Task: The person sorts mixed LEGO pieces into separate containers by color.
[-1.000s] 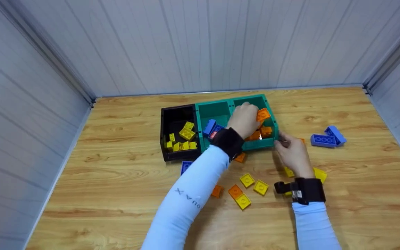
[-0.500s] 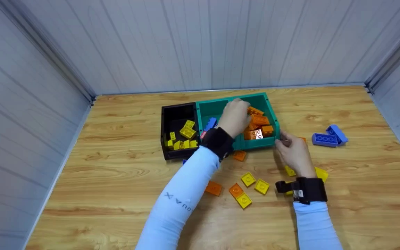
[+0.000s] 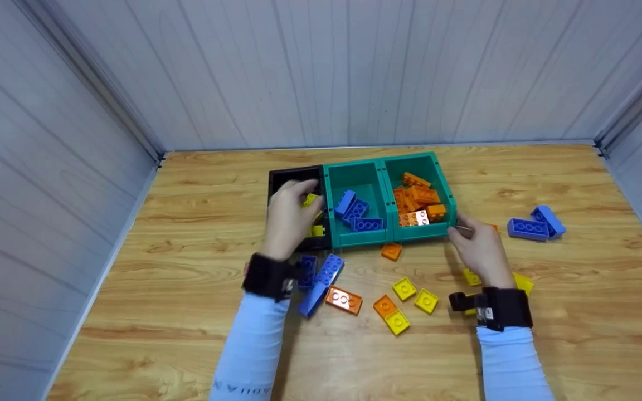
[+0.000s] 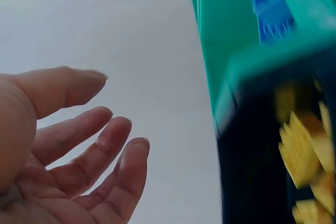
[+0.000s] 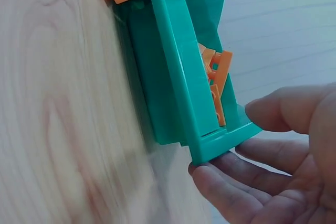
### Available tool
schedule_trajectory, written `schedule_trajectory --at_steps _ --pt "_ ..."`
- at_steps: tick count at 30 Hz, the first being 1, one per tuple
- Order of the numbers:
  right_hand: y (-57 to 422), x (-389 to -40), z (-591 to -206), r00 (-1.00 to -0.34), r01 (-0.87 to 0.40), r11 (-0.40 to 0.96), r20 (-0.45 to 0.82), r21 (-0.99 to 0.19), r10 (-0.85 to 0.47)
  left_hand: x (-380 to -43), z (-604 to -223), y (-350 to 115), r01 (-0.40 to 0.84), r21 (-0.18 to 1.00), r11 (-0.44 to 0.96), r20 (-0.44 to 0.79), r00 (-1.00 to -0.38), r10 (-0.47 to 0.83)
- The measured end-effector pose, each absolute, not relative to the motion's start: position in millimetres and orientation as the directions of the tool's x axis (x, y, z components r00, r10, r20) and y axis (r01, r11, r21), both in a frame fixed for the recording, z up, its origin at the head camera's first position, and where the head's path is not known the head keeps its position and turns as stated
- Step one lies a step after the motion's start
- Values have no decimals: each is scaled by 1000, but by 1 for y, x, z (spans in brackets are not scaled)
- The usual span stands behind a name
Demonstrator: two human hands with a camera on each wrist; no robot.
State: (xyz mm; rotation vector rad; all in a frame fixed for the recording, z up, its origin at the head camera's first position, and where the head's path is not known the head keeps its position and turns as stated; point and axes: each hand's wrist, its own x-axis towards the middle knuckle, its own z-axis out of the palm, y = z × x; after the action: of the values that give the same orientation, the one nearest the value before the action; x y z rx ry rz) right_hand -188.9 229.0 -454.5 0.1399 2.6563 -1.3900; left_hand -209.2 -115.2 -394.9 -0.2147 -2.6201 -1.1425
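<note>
My left hand [image 3: 290, 217] is over the black bin [image 3: 272, 195]; in the left wrist view its fingers are apart, relaxed and hold nothing. Yellow bricks [image 4: 299, 150] lie in that bin, partly hidden by the hand in the head view. Joined to it are two green bins. Blue bricks [image 3: 367, 224] lie in the middle green bin [image 3: 354, 172], orange bricks [image 3: 424, 195] in the right green bin [image 3: 447, 192]. My right hand [image 3: 480, 248] grips the outer side of the right green bin, thumb at the rim and fingers below its corner in the right wrist view.
In front of the bins lie loose blue bricks [image 3: 329, 270], orange bricks [image 3: 344, 300] and yellow bricks [image 3: 404, 288]. Two more blue bricks [image 3: 528, 229] lie at the right. Yellow pieces [image 3: 523, 283] are partly hidden by the right wrist. A pale panel wall [image 3: 354, 72] stands behind.
My left hand has moved left from the right green bin, across the middle one, to the black bin. An orange brick seen near that hand earlier now rests among the others. The right hand stays put.
</note>
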Motion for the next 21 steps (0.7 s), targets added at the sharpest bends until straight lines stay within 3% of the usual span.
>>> schedule_trajectory --at_steps 3,9,16,21 --pt "226 -184 -447 -992 110 626 -128 -772 16 -193 -408 -143 193 767 612 315 -944 -97" --pt "219 -171 -425 -997 -42 696 76 -716 18 -175 -431 -177 58 847 528 237 -931 -279" --pt "190 -163 -422 -959 -271 706 245 -654 -141 -176 -450 -186 -56 877 477 106 -946 -306" --pt "138 -153 -432 -928 -371 691 229 -620 -293 -178 -460 -189 -112 878 466 14 -966 -258"
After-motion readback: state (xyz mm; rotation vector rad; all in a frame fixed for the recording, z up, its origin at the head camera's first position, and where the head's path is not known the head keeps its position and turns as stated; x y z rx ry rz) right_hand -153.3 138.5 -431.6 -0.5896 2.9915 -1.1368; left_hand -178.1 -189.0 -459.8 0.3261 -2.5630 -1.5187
